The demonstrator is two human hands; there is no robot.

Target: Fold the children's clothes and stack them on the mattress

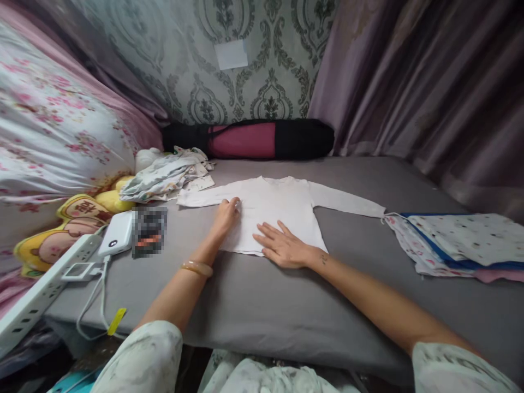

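Observation:
A small white long-sleeved shirt (278, 204) lies spread on the grey sheet, its neckline away from me and both sleeves stretched out to the sides. At its left edge, just under the left sleeve, my left hand (227, 216) is closed with curled fingers on the fabric. My right hand (284, 245) rests flat on the lower front near the hem, fingers spread and palm down. A bangle circles my left wrist.
A folded stack of patterned cloths (462, 240) lies at right, touching the right cuff. Rumpled cloth (167, 174) is at left, near a power bank (117, 233), cables and a power strip (49, 284). A black and red long bag (245, 140) lies along the wall.

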